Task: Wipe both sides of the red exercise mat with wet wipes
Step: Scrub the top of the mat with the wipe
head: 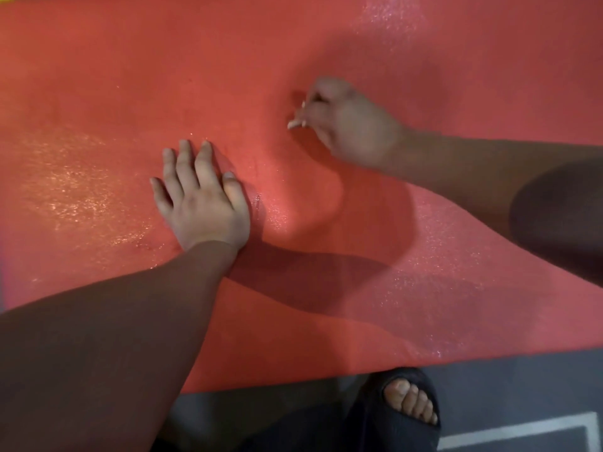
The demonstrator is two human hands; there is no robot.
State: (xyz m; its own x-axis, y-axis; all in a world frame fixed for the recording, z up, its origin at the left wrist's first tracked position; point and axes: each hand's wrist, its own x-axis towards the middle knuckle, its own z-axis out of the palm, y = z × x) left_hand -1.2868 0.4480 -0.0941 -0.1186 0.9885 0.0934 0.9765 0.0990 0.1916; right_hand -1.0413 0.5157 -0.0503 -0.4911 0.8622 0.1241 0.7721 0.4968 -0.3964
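A foot [409, 402] in a black slipper [375, 425] stands on the grey floor [522, 383], by the near edge of the red mat [163, 60]. The mat lies spread out, wet and shiny in spots. The left hand [202, 203] presses flat on it, fingers [186, 164] straight and a little apart. Farther off, the blurry right hand [346, 122] curls its fingers. I cannot tell if they pinch anything.

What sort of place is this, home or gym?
Probably a home floor, not certain: a red foam exercise mat lies spread on dark grey flooring, and a black open-toed slipper stands at its edge.
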